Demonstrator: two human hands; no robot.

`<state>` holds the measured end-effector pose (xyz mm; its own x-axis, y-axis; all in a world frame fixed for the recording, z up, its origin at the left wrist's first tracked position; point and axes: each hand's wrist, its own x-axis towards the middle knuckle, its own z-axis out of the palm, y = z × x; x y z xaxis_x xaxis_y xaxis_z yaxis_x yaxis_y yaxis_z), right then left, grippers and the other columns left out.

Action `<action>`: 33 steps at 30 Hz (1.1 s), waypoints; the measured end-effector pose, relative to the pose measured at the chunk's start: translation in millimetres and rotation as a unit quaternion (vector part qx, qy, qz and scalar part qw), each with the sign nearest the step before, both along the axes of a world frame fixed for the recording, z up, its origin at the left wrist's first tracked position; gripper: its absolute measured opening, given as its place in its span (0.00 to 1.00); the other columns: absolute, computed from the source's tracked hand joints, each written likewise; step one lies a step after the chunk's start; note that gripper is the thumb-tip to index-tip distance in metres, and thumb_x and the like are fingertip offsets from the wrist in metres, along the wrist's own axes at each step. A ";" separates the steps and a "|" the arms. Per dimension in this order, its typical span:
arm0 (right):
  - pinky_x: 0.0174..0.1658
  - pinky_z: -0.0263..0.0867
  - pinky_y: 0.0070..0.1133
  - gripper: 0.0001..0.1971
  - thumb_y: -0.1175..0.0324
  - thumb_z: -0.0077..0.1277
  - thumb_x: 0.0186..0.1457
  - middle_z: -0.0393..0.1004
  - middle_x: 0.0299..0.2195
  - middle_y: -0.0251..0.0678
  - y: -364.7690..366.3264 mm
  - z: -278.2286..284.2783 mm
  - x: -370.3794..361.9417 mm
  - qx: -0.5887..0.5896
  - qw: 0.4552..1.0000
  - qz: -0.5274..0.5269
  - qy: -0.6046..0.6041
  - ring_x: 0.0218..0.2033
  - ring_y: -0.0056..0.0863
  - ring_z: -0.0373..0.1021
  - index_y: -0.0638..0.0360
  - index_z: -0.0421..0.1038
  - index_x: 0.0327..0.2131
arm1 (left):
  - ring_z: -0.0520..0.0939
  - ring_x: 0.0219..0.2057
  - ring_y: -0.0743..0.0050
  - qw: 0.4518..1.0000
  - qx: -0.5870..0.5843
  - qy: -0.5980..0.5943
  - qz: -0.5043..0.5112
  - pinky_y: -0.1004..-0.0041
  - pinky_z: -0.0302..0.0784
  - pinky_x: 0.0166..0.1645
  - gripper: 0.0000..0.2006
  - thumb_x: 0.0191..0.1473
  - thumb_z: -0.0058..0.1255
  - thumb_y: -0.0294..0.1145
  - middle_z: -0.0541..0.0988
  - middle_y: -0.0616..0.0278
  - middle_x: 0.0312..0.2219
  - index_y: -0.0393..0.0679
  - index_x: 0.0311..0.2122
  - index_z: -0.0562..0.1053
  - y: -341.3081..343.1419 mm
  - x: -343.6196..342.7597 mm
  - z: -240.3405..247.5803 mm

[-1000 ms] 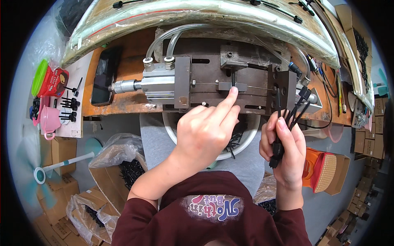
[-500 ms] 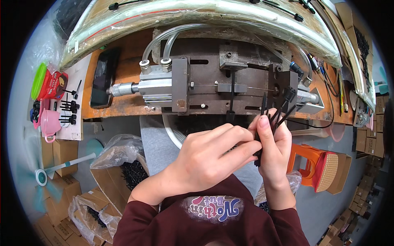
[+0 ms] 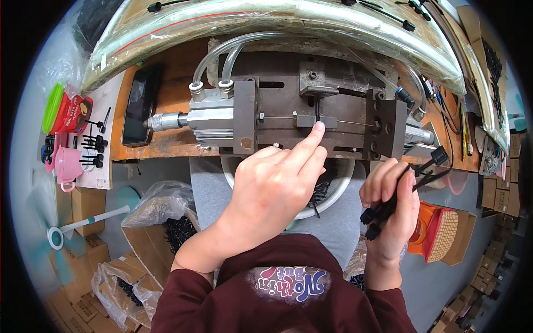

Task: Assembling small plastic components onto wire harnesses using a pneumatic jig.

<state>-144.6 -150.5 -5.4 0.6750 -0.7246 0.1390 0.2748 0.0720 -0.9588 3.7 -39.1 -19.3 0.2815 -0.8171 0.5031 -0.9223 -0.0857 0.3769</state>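
On the bench (image 3: pixel 166 147), the phone (image 3: pixel 141 105) lies left of the fixture (image 3: pixel 277 101)

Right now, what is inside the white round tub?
Thin black pieces show inside the tub; the left hand and the metal fixture hide the rest.

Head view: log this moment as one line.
left hand: index finger at small metal block | right hand: gripping black knob-ended rods

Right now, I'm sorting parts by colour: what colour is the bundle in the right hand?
The bundle is black, as the head view shows.
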 end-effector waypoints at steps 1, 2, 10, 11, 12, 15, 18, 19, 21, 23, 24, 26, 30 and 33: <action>0.26 0.55 0.16 0.17 0.61 0.31 0.70 0.59 0.23 0.32 1.2 3.4 0.0 0.016 1.000 0.006 -0.001 0.21 0.19 0.55 0.58 0.57 0.27 | 0.80 0.24 0.67 1.000 0.000 0.002 -0.003 0.74 0.75 0.31 0.12 0.43 0.63 0.29 0.80 0.56 0.47 0.41 0.36 0.78 -0.2 0.4 0.0; 0.26 0.55 0.16 0.17 0.61 0.31 0.70 0.59 0.22 0.32 0.8 3.6 -0.2 0.032 0.999 0.011 -0.003 0.21 0.18 0.54 0.58 0.57 0.27 | 0.81 0.25 0.67 1.000 0.006 0.005 -0.002 0.74 0.75 0.31 0.13 0.43 0.64 0.29 0.80 0.56 0.46 0.41 0.36 0.78 0.6 1.2 0.4; 0.26 0.55 0.16 0.16 0.57 0.32 0.70 0.58 0.23 0.30 9.4 0.1 16.5 0.164 0.986 0.004 -0.025 0.22 0.18 0.56 0.56 0.56 0.31 | 0.80 0.26 0.69 0.962 -0.118 0.161 -0.186 0.74 0.77 0.29 0.20 0.36 0.69 0.32 0.80 0.60 0.35 0.41 0.39 0.80 7.8 -23.4 11.3; 0.27 0.56 0.16 0.16 0.57 0.32 0.70 0.58 0.23 0.31 11.5 -0.9 18.7 0.184 0.982 0.020 -0.030 0.22 0.18 0.56 0.55 0.56 0.31 | 0.80 0.26 0.68 0.963 -0.115 0.156 -0.187 0.74 0.77 0.29 0.19 0.36 0.68 0.30 0.78 0.62 0.31 0.41 0.39 0.81 8.0 -26.8 11.0; 0.27 0.57 0.16 0.16 0.56 0.31 0.71 0.59 0.23 0.31 11.0 -3.1 19.8 0.184 0.982 0.038 -0.029 0.22 0.18 0.56 0.56 0.56 0.31 | 0.80 0.26 0.69 0.962 -0.112 0.165 -0.185 0.74 0.77 0.29 0.18 0.36 0.68 0.29 0.78 0.62 0.31 0.42 0.38 0.81 8.7 -27.6 9.6; 0.27 0.57 0.16 0.17 0.55 0.31 0.71 0.60 0.23 0.32 9.3 -5.0 22.2 0.229 0.972 0.043 -0.023 0.22 0.18 0.57 0.55 0.56 0.31 | 0.80 0.27 0.69 0.954 -0.099 0.220 -0.176 0.73 0.77 0.29 0.16 0.36 0.68 0.26 0.79 0.62 0.31 0.43 0.36 0.82 12.8 -26.3 9.8; 0.26 0.56 0.17 0.18 0.54 0.31 0.71 0.61 0.21 0.31 6.2 -7.2 21.8 0.221 0.975 0.034 -0.019 0.21 0.18 0.57 0.55 0.57 0.31 | 0.80 0.28 0.69 0.954 -0.095 0.232 -0.165 0.74 0.77 0.29 0.16 0.36 0.68 0.25 0.79 0.62 0.31 0.43 0.36 0.82 14.1 -21.5 11.3; 0.25 0.56 0.17 0.18 0.54 0.30 0.70 0.61 0.20 0.31 6.2 -6.9 22.3 0.214 0.976 0.037 -0.014 0.21 0.18 0.57 0.55 0.57 0.30 | 0.81 0.27 0.70 0.944 -0.119 0.257 -0.167 0.74 0.78 0.31 0.16 0.37 0.68 0.22 0.80 0.60 0.32 0.41 0.37 0.82 12.4 -22.9 7.4; 0.24 0.55 0.17 0.19 0.53 0.30 0.70 0.60 0.18 0.30 6.2 -5.9 23.3 0.201 0.978 0.045 -0.003 0.19 0.18 0.56 0.55 0.57 0.30 | 0.82 0.26 0.72 0.893 -0.096 0.397 -0.188 0.74 0.78 0.32 0.16 0.37 0.68 0.21 0.80 0.58 0.32 0.39 0.37 0.81 17.7 -22.2 10.9; 0.24 0.54 0.17 0.19 0.53 0.30 0.70 0.60 0.17 0.30 5.9 -6.8 22.9 0.207 0.976 0.070 -0.013 0.18 0.18 0.56 0.55 0.56 0.29 | 0.82 0.25 0.75 0.845 -0.077 0.485 -0.212 0.75 0.77 0.32 0.17 0.37 0.69 0.19 0.80 0.55 0.32 0.35 0.38 0.81 22.5 -18.3 14.2; 0.24 0.54 0.17 0.20 0.52 0.30 0.70 0.59 0.16 0.30 5.6 -7.3 22.7 0.210 0.974 0.083 -0.018 0.18 0.18 0.56 0.55 0.56 0.29 | 0.81 0.25 0.75 0.848 -0.079 0.476 -0.218 0.76 0.76 0.32 0.18 0.37 0.69 0.19 0.80 0.55 0.31 0.35 0.38 0.81 23.5 -16.4 16.6; 0.23 0.54 0.17 0.20 0.52 0.30 0.70 0.59 0.16 0.30 3.4 -8.1 23.6 0.208 0.975 0.073 -0.008 0.18 0.18 0.55 0.55 0.56 0.28 | 0.81 0.23 0.76 0.858 -0.083 0.456 -0.221 0.77 0.76 0.31 0.18 0.36 0.69 0.19 0.80 0.55 0.31 0.35 0.39 0.81 26.5 -13.1 23.3; 0.25 0.53 0.16 0.17 0.58 0.30 0.70 0.60 0.18 0.32 -1.0 -7.0 17.2 0.112 0.993 0.020 0.016 0.19 0.18 0.56 0.56 0.57 0.28 | 0.82 0.31 0.73 0.911 -0.069 0.359 -0.194 0.78 0.75 0.31 0.20 0.35 0.67 0.18 0.79 0.57 0.31 0.38 0.39 0.82 35.1 -3.5 26.8; 0.28 0.54 0.16 0.16 0.63 0.31 0.69 0.62 0.23 0.34 -0.1 -10.0 9.7 -0.001 0.999 -0.032 0.024 0.24 0.18 0.57 0.58 0.59 0.28 | 0.82 0.40 0.62 0.963 -0.077 0.243 -0.092 0.69 0.80 0.43 0.17 0.38 0.64 0.17 0.76 0.48 0.45 0.37 0.39 0.80 28.1 -8.8 16.8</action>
<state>-134.9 -150.6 -15.4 0.6336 -0.7659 0.1094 0.2323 0.0534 -0.9712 -5.1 -11.0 -2.4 0.3724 -0.8013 0.4683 -0.6281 0.1539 0.7628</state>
